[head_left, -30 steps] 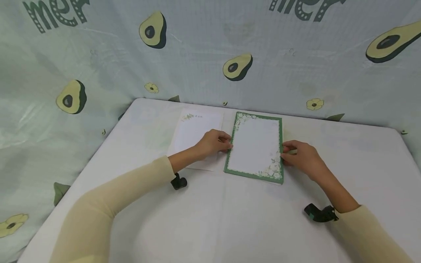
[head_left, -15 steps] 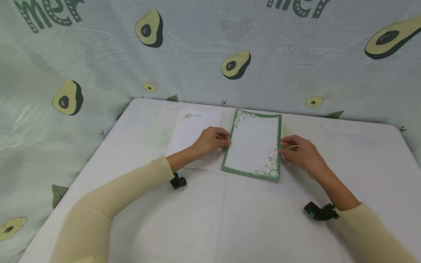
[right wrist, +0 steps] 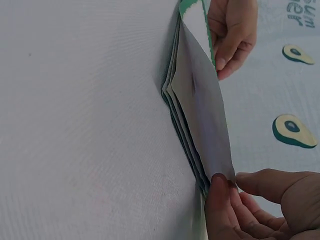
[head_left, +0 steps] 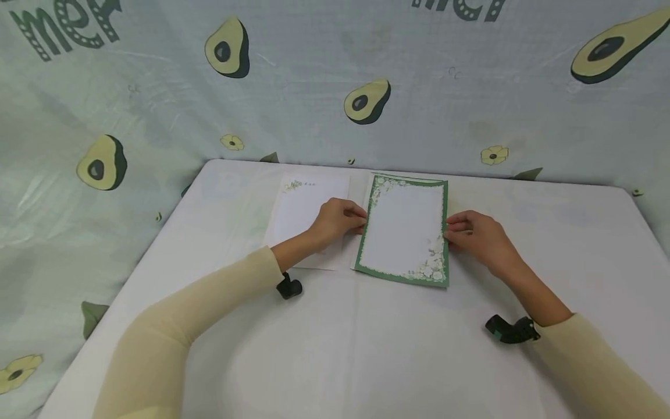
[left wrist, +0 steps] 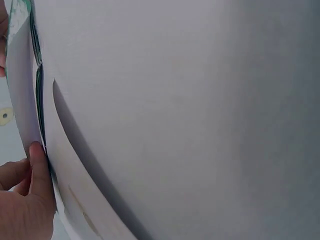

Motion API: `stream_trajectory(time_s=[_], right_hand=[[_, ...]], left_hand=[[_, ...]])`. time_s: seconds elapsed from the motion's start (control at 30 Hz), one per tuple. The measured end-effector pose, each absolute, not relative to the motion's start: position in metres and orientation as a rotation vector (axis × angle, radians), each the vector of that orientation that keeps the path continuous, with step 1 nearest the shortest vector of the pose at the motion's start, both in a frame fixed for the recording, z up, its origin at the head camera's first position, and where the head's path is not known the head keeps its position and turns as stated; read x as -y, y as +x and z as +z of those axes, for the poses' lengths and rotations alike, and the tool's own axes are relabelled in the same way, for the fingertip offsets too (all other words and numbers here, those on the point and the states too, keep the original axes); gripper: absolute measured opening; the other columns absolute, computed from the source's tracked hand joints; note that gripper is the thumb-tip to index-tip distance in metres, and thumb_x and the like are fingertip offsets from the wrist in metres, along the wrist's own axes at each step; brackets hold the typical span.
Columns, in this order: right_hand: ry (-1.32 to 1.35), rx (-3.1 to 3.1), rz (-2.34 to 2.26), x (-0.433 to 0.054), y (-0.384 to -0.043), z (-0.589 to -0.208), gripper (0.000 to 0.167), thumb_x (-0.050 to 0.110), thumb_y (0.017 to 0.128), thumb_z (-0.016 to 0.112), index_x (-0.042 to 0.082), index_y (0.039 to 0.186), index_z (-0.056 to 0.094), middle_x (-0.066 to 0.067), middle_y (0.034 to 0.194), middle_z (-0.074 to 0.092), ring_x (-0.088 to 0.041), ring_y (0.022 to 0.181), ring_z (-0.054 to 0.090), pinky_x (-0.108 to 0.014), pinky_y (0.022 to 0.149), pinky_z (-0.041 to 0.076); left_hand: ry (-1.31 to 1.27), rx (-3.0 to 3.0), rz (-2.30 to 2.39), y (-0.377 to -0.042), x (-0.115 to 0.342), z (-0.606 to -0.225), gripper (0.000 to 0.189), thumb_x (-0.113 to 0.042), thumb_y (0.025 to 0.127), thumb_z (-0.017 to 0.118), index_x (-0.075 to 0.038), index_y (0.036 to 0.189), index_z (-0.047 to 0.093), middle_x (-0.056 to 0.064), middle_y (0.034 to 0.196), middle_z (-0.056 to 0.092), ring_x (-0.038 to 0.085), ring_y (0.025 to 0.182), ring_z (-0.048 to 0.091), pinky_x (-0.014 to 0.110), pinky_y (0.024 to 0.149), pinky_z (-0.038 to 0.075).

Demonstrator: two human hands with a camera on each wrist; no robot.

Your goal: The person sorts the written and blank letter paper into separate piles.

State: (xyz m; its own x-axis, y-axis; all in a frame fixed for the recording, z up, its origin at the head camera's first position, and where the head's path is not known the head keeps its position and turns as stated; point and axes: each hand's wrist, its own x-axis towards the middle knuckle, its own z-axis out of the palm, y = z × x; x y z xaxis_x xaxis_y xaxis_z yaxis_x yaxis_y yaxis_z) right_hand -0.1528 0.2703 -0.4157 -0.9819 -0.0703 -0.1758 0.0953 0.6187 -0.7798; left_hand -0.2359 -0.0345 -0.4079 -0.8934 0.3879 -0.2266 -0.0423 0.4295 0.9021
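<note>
A paper sheet (head_left: 403,230) with a green floral border lies over a stack of similar sheets. My left hand (head_left: 337,221) pinches its left edge between thumb and fingers. At the right edge my right hand (head_left: 478,238) pinches the same sheet. The right wrist view shows this bordered sheet (right wrist: 205,100) bowed up from the stacked sheets (right wrist: 182,132) under it. Beside the stack, a plain white sheet (head_left: 298,209) with a small leaf print lies partly covered by my left hand and forearm.
The white-covered table (head_left: 408,355) meets an avocado-print cloth wall (head_left: 293,87) at its back and left edges. A black wrist camera (head_left: 289,286) hangs under my left wrist, another black camera (head_left: 510,330) at my right.
The top bordered sheet has come up off the stack and shifted slightly, so stack edges show at its upper left. Both hands keep hold of its sides. The head view has moved a little.
</note>
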Motion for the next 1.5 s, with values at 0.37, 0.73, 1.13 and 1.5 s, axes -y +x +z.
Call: stream_trajectory(time_s=[0.37, 0.73, 1.13, 1.5], right_hand=[[0.044, -2.711, -1.338, -0.279, -0.16, -0.412, 0.034, 0.025, 0.101, 0.066, 0.0, 0.124, 0.063, -0.019, 0.115, 0.071, -0.022, 0.098, 0.069, -0.014, 0.074, 0.051], [0.077, -2.757, -1.492, -0.28, -0.151, -0.42, 0.036, 0.025, 0.1, 0.068, 0.002, 0.128, 0.064, -0.018, 0.117, 0.071, -0.002, 0.087, 0.07, -0.014, 0.074, 0.056], [0.029, -2.831, -1.55, -0.278, -0.148, -0.422, 0.035, 0.021, 0.099, 0.07, 0.002, 0.127, 0.065, -0.018, 0.118, 0.071, 0.009, 0.088, 0.064, -0.009, 0.074, 0.054], [0.014, -2.851, -1.583, -0.279, -0.143, -0.421, 0.033, 0.022, 0.098, 0.071, 0.003, 0.126, 0.068, -0.017, 0.116, 0.072, 0.001, 0.091, 0.067, -0.009, 0.075, 0.055]], left_hand=[[0.19, -2.178, 1.614, -0.247, 0.029, -0.408, 0.015, 0.003, 0.094, 0.07, 0.008, 0.108, 0.072, 0.019, 0.104, 0.073, 0.018, 0.085, 0.074, 0.03, 0.083, 0.063], [0.092, -2.054, 1.687, -0.244, 0.027, -0.424, 0.028, 0.001, 0.095, 0.07, 0.005, 0.123, 0.069, 0.019, 0.117, 0.071, 0.019, 0.094, 0.075, 0.029, 0.086, 0.062], [0.01, -1.949, 1.823, -0.249, 0.022, -0.422, 0.021, 0.004, 0.095, 0.068, 0.008, 0.115, 0.07, 0.016, 0.113, 0.069, 0.018, 0.092, 0.073, 0.03, 0.088, 0.062], [-0.056, -1.876, 1.855, -0.237, 0.017, -0.415, 0.028, 0.005, 0.096, 0.066, 0.01, 0.124, 0.065, 0.019, 0.118, 0.066, 0.017, 0.089, 0.072, 0.033, 0.093, 0.06]])
